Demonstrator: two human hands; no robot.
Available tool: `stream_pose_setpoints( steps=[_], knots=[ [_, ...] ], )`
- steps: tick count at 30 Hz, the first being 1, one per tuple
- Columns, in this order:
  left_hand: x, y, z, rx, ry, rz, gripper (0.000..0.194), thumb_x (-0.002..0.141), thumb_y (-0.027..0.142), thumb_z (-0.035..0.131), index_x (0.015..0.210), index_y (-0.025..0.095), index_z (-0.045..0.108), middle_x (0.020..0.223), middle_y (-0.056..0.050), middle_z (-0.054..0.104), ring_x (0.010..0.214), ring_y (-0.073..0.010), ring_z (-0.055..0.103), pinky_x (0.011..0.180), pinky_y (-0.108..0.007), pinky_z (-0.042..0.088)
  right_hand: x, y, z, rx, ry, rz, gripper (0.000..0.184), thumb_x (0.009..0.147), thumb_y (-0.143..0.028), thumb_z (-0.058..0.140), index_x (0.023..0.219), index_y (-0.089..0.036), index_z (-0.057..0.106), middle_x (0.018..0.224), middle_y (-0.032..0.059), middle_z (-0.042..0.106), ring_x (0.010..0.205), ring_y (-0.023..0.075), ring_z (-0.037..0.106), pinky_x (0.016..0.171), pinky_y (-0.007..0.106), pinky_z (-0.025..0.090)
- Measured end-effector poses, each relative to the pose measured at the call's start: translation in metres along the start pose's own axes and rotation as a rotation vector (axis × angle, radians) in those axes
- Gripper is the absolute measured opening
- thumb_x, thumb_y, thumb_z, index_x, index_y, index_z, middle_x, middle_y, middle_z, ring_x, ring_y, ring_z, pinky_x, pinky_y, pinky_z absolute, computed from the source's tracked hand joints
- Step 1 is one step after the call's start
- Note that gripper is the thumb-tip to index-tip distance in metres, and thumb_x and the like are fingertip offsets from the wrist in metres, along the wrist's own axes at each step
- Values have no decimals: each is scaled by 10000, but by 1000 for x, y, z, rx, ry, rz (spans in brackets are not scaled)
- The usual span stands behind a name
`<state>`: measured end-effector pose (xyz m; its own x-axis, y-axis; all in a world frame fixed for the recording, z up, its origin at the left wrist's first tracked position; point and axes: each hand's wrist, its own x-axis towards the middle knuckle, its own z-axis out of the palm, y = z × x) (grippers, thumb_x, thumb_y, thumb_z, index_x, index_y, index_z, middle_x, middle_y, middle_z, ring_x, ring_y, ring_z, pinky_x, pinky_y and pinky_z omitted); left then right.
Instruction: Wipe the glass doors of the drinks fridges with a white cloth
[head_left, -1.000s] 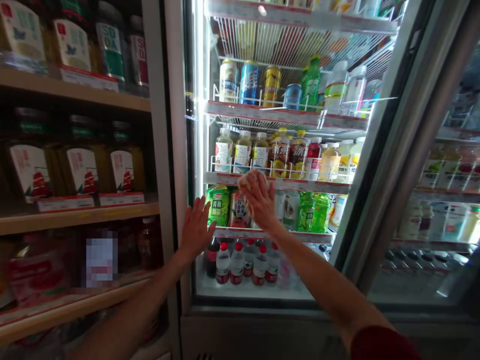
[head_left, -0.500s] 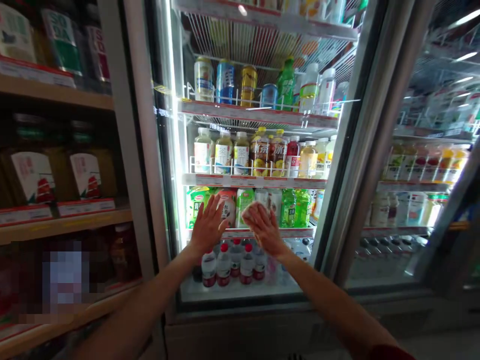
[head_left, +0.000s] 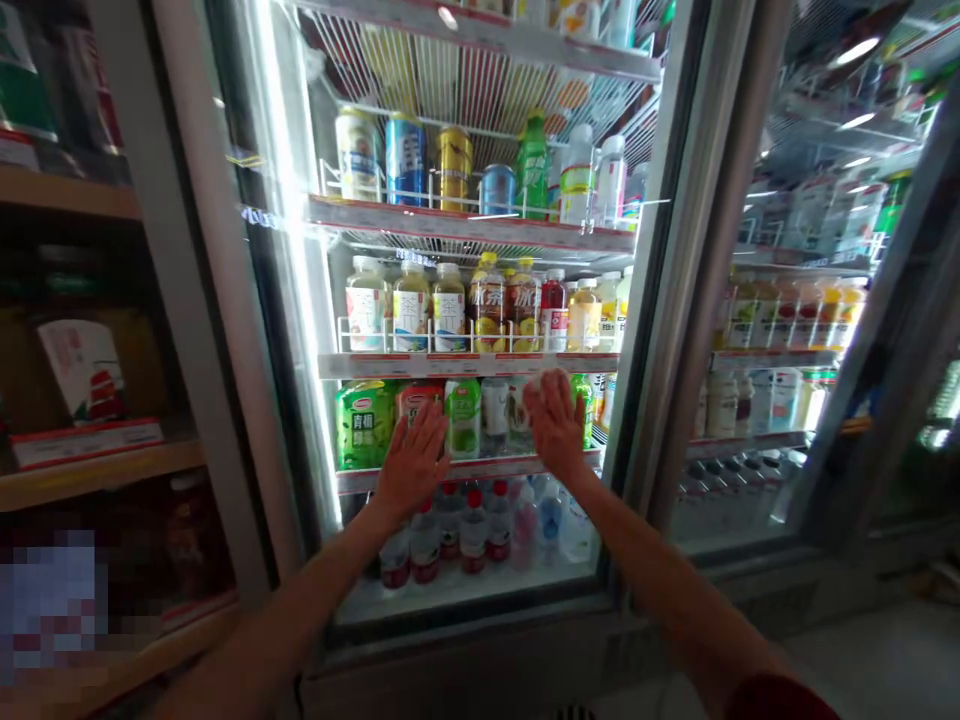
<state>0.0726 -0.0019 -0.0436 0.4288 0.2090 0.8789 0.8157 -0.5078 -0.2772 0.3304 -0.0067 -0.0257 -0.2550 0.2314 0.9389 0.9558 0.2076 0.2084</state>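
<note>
My left hand [head_left: 411, 452] lies flat and open on the glass door [head_left: 285, 300] of a lit drinks fridge, in front of the shelf of green and white bottles [head_left: 364, 425]. My right hand [head_left: 556, 425] presses on the same glass further right, near the door's right frame [head_left: 660, 300]. Its fingers point up over a pale cloth that is almost wholly hidden under the palm. Behind the glass, bottled teas [head_left: 409, 305] stand one shelf up and cans [head_left: 405, 160] above them. Red-capped bottles [head_left: 450, 535] fill the bottom shelf.
A wooden shelf unit [head_left: 82, 470] with jars and price tags stands to the left. A second glass-door fridge [head_left: 780, 380] with more bottles is to the right. Grey floor [head_left: 885, 660] shows at the lower right.
My right hand has slid right and down across the glass, from the tea shelf to the door's right side. My left hand moved from the door's left edge onto the glass. The view swung right.
</note>
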Motion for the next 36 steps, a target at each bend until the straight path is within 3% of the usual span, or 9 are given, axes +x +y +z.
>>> stream_pose_setpoints(
  steps=[3,8,10,14,21,26,28,33,36],
  knots=[
    [1,7,4,-2,2,10,606,843,246,454,1400,141,241,1436,-129,302,1365,-236,183,1115,-457,169,0,17,-1,-32,109,155,479,864,-205,425,1341,-253,406,1511,91,169,1396,282,90,1068,537,209],
    [1,16,8,-31,-33,20,593,837,242,463,1389,142,270,1430,-128,316,1363,-235,195,1116,-458,164,-37,22,-3,-20,-19,17,492,864,-181,440,1344,-281,394,1510,62,185,1397,265,94,1078,513,216],
    [8,19,7,-44,-28,10,582,841,262,468,1382,145,286,1429,-125,320,1364,-233,192,1119,-457,157,-24,35,-7,-47,-11,79,497,869,-202,435,1357,-268,373,1513,72,169,1396,268,102,1077,519,213],
    [20,26,7,-37,-16,1,566,858,282,452,1379,133,288,1440,-128,297,1370,-237,168,1120,-459,149,10,68,-11,-97,113,345,499,891,-223,379,1386,-251,319,1526,84,84,1395,281,94,1048,531,255],
    [8,27,11,-60,-32,9,591,853,285,456,1397,169,255,1426,-113,332,1361,-232,205,1122,-451,143,-76,64,-6,-78,49,240,559,883,-175,384,1413,-275,237,1530,69,55,1394,290,95,1034,539,295],
    [18,22,6,-31,0,-10,597,860,275,449,1401,146,233,1440,-125,300,1371,-236,161,1119,-468,150,-26,93,-7,-93,126,367,532,880,-187,378,1401,-219,278,1527,97,66,1396,281,79,1061,531,267],
    [15,18,5,-22,4,-17,608,862,286,449,1406,146,217,1440,-129,299,1373,-236,152,1118,-472,149,-24,90,-5,-86,166,394,544,880,-177,363,1410,-221,250,1529,87,49,1397,274,65,1069,538,256],
    [-9,2,-2,-5,-21,-44,597,860,286,451,1402,161,234,1428,-133,323,1366,-234,183,1114,-468,151,-81,49,-1,-21,86,269,595,873,-168,392,1427,-247,189,1530,89,29,1396,302,54,1037,581,285],
    [-13,-7,-6,8,1,-73,600,857,279,455,1401,150,235,1428,-142,319,1365,-236,186,1112,-472,150,-57,41,-3,2,107,272,563,867,-157,386,1409,-232,254,1526,100,68,1395,307,61,1031,593,284]
  ],
)
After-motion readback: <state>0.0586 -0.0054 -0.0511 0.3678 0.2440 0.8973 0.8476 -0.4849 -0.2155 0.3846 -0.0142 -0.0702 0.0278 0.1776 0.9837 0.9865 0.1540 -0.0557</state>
